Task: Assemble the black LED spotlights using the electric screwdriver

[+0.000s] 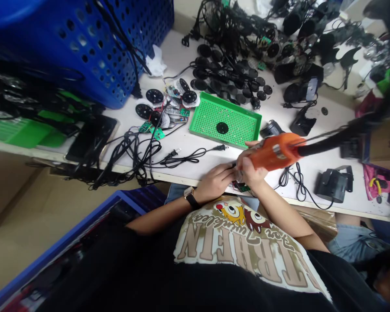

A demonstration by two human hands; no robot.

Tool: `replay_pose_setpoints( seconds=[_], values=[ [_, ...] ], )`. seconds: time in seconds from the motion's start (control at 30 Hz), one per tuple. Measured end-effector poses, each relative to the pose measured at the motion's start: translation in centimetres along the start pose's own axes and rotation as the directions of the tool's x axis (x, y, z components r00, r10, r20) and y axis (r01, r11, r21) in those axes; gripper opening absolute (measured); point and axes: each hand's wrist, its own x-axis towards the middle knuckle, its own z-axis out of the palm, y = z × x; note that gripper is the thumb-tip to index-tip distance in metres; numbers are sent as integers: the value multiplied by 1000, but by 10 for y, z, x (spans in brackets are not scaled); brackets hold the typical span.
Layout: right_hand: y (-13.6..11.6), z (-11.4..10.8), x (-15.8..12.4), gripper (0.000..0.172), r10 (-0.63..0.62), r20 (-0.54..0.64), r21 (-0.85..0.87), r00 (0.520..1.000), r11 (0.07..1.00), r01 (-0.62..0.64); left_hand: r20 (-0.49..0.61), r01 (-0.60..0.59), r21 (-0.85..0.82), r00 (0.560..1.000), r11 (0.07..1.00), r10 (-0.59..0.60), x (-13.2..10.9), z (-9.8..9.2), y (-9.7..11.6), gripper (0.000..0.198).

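In my right hand (251, 172) is an orange electric screwdriver (274, 151), held at a slant with a black cable (338, 141) running off from its back end. My left hand (214, 185), wearing a watch (191, 198) at the wrist, is closed beside it at the table's front edge. The fingers of both hands meet around a small work piece that they mostly cover. Below them a bit of green circuit board (242, 187) with a red wire shows. Just beyond stands a green perforated tray (203, 119) with many small screws and a black disc (222, 128).
Left of the tray lie black discs, wires and circuit boards (157, 132), with black power cords (139, 149) nearer. A blue basket (117, 65) and a phone (91, 138) are further left. Black lamp housings (334, 184) stand right. Loose discs (243, 84) and piled parts lie behind.
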Motion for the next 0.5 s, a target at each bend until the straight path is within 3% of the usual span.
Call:
replay_pose_setpoints(
  seconds=[0.2,0.37,0.5],
  values=[
    [-28,-1,8,36,-166,-253,127,953,971,203,-1,32,-48,999,998,-32,2,-1,3,22],
    [-46,-3,9,22,-232,-315,166,920,941,294,-37,78,-84,996,993,-81,-2,-4,11,19],
    [-58,-7,4,20,-212,-360,191,908,936,294,-100,119,-170,985,978,-138,0,-8,15,16]
  ],
)
